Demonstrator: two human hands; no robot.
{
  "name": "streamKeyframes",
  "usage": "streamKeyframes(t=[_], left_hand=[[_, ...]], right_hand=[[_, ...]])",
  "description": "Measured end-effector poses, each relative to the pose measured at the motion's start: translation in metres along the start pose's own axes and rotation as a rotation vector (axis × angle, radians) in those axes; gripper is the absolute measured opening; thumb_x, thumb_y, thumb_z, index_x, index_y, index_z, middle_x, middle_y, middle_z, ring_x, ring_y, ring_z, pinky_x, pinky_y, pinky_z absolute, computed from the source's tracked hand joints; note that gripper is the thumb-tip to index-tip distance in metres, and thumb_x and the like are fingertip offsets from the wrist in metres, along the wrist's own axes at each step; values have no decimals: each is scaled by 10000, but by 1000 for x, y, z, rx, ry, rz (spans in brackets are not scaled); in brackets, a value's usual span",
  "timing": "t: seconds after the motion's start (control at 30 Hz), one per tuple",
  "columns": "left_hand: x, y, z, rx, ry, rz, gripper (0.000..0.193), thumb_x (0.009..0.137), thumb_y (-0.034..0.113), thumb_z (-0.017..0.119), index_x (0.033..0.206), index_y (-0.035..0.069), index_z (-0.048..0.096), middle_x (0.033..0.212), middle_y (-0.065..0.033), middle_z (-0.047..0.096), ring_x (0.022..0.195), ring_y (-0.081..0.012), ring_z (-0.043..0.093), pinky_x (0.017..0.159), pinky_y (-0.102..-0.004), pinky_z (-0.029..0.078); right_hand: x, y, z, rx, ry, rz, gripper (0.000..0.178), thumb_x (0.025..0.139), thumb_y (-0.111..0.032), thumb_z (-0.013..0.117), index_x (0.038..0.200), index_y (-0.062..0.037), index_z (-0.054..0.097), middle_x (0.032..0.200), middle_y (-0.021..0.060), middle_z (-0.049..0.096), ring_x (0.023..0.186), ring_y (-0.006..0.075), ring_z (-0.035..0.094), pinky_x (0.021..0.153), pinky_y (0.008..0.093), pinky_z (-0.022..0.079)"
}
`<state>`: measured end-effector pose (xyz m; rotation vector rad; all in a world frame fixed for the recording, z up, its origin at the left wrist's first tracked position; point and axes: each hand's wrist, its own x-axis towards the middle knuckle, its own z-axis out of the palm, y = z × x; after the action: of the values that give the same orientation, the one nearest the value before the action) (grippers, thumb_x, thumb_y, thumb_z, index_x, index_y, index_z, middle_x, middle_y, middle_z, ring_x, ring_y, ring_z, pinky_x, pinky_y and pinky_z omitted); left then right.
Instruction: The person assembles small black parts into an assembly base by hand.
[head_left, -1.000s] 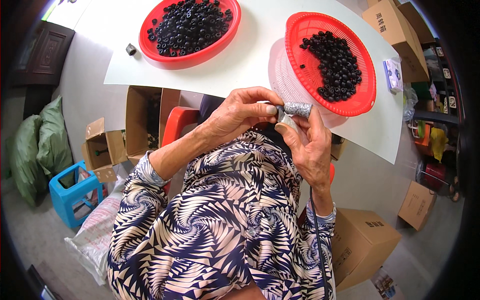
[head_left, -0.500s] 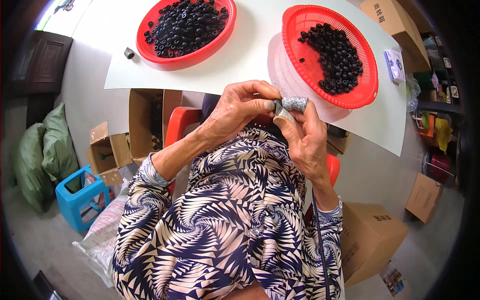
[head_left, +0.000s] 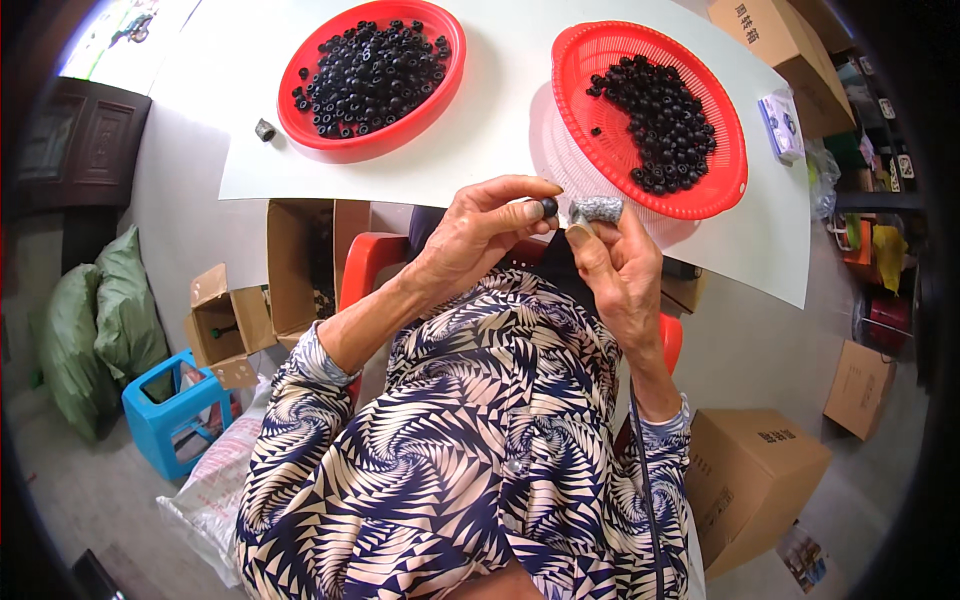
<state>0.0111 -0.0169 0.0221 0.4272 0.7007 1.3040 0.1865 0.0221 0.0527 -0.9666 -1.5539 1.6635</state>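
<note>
Between the thumb and fingers of my left hand (head_left: pixel 475 225) is a small black round piece (head_left: pixel 549 207). My right hand (head_left: pixel 620 270) grips a short tool with a thick, speckled grey handle (head_left: pixel 598 209); a pale flat part shows at its left end, too small to make out fully. A narrow gap separates the tool from the black piece. Both hands are over my lap at the table's near edge. Beyond them, many small black ring-like pieces (head_left: pixel 375 80) fill a red tray (head_left: pixel 345 149) on the left, and similar pieces (head_left: pixel 670 130) lie in a red slotted basket (head_left: pixel 727 160) on the right.
The white table (head_left: pixel 500 110) carries a small grey object (head_left: pixel 265 130) and a purple-and-white packet (head_left: pixel 781 128). Cardboard boxes (head_left: pixel 760 480) stand right; open boxes (head_left: pixel 228 325), a blue stool (head_left: pixel 170 420) and green sacks (head_left: pixel 125 300) are left. I sit on a red chair (head_left: pixel 370 265).
The tool and the black piece were together half a second ago; now they are apart. My right hand has shifted slightly right, and the black piece shows more plainly in my left fingers.
</note>
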Motion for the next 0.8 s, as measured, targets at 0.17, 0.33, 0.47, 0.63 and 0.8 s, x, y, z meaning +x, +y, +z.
streamKeyframes(t=[0.17,0.33,0.47,0.63,0.8], left_hand=[[2,1,-4,34,-61,50,204,878,74,613,1055,-28,622,976,-87,609,850,-140,569,801,-267,479],[2,4,-8,76,-108,56,188,890,74,591,1042,-32,622,933,-100,612,801,-137,576,762,-259,488],[2,3,-7,111,-136,27,167,885,55,579,1016,-37,626,870,-107,621,751,-138,598,724,-251,502],[1,3,-7,179,-53,38,126,861,-3,593,968,-53,636,858,-120,630,723,-145,618,699,-263,528],[1,4,-7,291,14,28,128,860,16,611,959,-59,641,872,-132,653,743,-151,641,726,-260,548]], right_hand=[[2,-3,-6,-23,8,0,190,911,-101,598,980,36,487,876,105,650,786,76,573,675,209,467],[4,-6,-5,34,4,11,182,902,-87,597,978,37,488,865,106,648,782,79,573,670,212,465],[3,-7,-7,-41,13,67,167,894,-82,585,959,33,482,832,110,656,755,92,585,661,232,470],[1,-8,-4,-24,-18,37,153,909,-88,580,971,21,492,846,97,654,749,93,583,668,231,456],[3,-4,-7,-45,-38,65,163,910,-91,583,998,21,502,869,84,649,761,70,558,668,207,435]])
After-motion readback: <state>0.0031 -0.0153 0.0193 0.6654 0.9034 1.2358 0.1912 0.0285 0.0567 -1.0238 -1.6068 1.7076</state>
